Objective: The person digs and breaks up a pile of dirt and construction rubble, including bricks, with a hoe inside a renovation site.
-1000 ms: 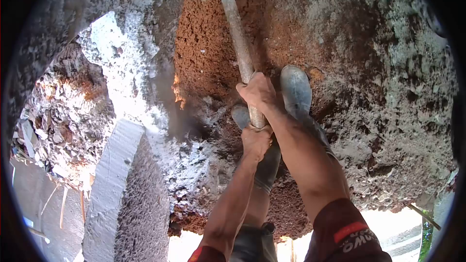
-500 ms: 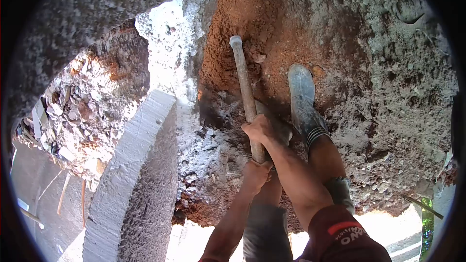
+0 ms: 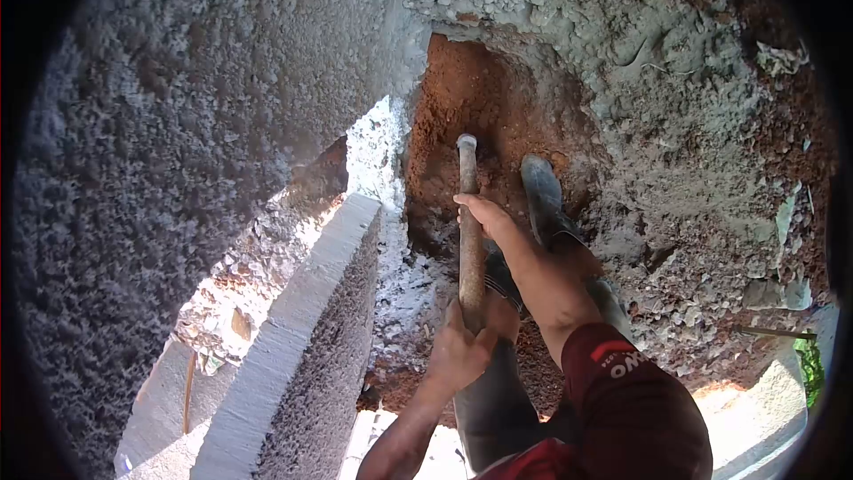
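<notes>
A long, dirty pole [image 3: 471, 244] with a pale round cap at its upper end points away from me over reddish soil [image 3: 462, 80]. My left hand [image 3: 460, 347] is wrapped round its lower part. Higher up the pole, my right hand [image 3: 484, 213] closes on it from the right side, with its thumb and fingers partly hidden. A grey rubber boot [image 3: 544, 196] stands on the soil to the right of the pole.
A pale concrete beam [image 3: 293, 320] slants up along the left. Behind it rises a rough grey wall [image 3: 178, 169]. Crusted, rocky ground [image 3: 675, 204] slopes on the right. Rubble [image 3: 235, 311] lies beyond the beam at lower left.
The view has shifted, showing more wall at the left. My right hand has moved up the pole toward its capped end, so the two hands are farther apart. The pole is now more upright in view.
</notes>
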Demonstrator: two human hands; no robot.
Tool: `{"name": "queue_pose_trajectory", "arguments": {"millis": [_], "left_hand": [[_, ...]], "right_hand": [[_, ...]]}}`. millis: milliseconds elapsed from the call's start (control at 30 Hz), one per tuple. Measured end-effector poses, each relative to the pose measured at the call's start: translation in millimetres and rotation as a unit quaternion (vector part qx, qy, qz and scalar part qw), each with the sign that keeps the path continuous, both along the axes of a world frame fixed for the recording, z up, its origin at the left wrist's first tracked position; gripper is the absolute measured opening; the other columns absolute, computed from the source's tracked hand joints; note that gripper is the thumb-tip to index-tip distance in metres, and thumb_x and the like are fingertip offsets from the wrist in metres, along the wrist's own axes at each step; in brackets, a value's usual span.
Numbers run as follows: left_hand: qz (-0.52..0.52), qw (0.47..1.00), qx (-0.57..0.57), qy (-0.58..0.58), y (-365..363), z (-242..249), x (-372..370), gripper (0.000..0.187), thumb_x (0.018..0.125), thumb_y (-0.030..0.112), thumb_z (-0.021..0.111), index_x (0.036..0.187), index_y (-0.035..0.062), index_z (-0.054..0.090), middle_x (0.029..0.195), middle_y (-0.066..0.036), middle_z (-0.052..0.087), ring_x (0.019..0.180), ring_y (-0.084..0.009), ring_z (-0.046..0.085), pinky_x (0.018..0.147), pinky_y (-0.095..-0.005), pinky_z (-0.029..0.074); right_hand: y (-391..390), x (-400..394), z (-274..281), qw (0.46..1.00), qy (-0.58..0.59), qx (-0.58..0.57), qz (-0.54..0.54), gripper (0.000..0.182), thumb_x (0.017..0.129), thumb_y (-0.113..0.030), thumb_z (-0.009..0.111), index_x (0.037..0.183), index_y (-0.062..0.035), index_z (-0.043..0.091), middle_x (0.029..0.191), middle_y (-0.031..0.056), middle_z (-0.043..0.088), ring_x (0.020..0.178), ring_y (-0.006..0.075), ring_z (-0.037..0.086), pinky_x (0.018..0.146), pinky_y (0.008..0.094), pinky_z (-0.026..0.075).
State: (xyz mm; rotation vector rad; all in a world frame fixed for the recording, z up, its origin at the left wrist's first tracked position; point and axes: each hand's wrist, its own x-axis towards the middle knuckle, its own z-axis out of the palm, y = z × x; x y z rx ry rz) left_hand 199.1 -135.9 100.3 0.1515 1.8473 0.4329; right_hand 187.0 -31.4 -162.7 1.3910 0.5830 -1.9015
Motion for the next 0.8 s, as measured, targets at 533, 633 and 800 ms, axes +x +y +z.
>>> {"name": "queue_pose_trajectory", "arguments": {"millis": [533, 633, 800], "left_hand": [[-0.328, 0.838, 0.401, -0.172, 186.0, 361.7, 13.3, 0.054, 0.083, 0.021, 0.064, 0.130, 0.0007, 0.044, 0.093, -0.017, 0.063, 0.078, -0.0260, 0.062, 0.072, -0.0338, 0.049], [-0.357, 0.867, 0.322, -0.129, 209.8, 387.3, 5.5, 0.053, 0.083, 0.019, 0.064, 0.129, -0.0004, 0.045, 0.081, -0.013, 0.061, 0.071, -0.0198, 0.060, 0.069, -0.0310, 0.048], [-0.334, 0.905, 0.264, 0.021, 214.2, 378.6, -33.3, 0.051, 0.086, 0.022, 0.060, 0.129, -0.0023, 0.045, 0.070, -0.007, 0.057, 0.064, -0.0117, 0.054, 0.063, -0.0280, 0.046]], "right_hand": [[186.9, 233.1, 383.7, 0.840, 0.098, -0.022, -0.533, 0.019, 0.084, -0.016, 0.058, 0.090, -0.0049, 0.044, 0.065, 0.0073, 0.051, 0.051, 0.0187, 0.053, 0.046, 0.0310, 0.048], [207.1, 302.4, 455.3, 0.759, 0.094, 0.031, -0.644, 0.019, 0.084, -0.015, 0.057, 0.093, -0.0051, 0.044, 0.072, 0.0070, 0.050, 0.057, 0.0171, 0.053, 0.048, 0.0296, 0.049], [220.1, 407.6, 556.4, 0.618, 0.193, 0.150, -0.747, 0.024, 0.084, -0.013, 0.055, 0.101, -0.0033, 0.040, 0.077, 0.0079, 0.051, 0.060, 0.0152, 0.054, 0.052, 0.0278, 0.052]]}}
